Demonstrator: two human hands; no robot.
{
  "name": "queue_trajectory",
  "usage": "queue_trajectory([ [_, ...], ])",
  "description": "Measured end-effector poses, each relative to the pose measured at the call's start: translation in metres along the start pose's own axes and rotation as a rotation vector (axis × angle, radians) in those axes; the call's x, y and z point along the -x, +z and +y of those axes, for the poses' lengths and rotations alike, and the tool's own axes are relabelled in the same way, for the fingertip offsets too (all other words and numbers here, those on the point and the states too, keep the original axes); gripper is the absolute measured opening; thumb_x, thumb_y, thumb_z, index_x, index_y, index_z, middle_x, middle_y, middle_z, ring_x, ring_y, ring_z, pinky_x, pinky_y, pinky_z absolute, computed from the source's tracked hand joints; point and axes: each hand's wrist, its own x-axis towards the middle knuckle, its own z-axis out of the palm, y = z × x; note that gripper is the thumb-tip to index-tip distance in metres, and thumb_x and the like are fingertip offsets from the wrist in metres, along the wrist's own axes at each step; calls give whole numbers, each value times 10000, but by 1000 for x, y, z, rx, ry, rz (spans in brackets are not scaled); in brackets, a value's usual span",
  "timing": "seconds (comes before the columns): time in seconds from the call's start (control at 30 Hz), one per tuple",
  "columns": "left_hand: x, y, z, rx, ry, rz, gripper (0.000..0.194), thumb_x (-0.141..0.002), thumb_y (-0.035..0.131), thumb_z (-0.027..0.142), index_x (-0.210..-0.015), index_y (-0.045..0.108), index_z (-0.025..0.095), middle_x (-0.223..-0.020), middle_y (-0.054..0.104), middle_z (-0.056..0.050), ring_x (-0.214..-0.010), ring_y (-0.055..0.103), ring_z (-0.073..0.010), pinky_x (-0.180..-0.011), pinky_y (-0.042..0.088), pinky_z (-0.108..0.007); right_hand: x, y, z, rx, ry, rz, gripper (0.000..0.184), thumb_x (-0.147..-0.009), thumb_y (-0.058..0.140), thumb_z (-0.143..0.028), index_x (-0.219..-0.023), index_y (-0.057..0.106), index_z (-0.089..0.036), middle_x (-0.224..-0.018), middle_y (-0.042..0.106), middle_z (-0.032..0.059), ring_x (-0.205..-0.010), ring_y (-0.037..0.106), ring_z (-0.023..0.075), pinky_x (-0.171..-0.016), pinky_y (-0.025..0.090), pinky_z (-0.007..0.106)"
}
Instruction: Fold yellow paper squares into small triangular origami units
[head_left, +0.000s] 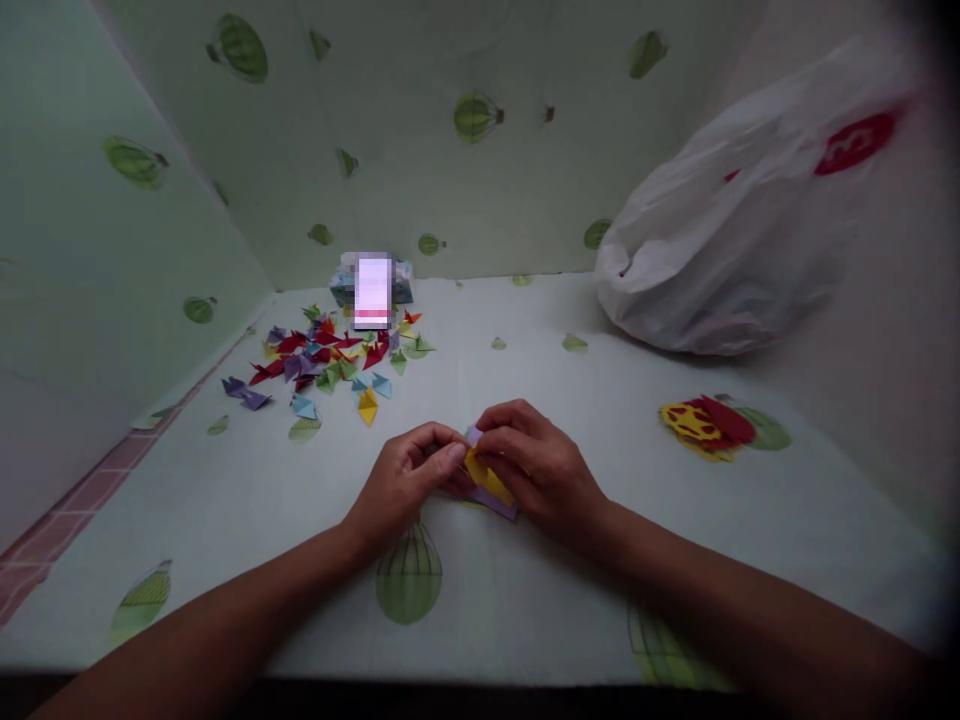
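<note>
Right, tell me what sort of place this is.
Probably a home craft corner, though that's a guess. A printed cloth covers the table and the walls, a pile of folded paper pieces lies on it, and a white plastic bag sits at the back. Both hands pinch yellow and purple paper.

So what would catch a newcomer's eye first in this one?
Probably the two hands meeting at the centre: the left hand and right hand pinch yellow and purple paper pieces between them. Next, the heap of small folded coloured paper triangles scattered at the far left of the table. A bulky white plastic bag sits at the far right.
</note>
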Motion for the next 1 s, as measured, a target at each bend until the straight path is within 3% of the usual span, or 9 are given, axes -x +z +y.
queue_trajectory([
  [1.0, -3, -1, 9, -141, -105, 15, 229, -843, 636, 355, -768, 649, 139, -633, 689, -23, -576, 648, -135, -607, 517, -246, 2, 2, 3, 76, 13, -117, 157, -924, 453, -106, -818, 554, -164, -777, 606, 65, -705, 554, 177, -641, 433, 295],
])
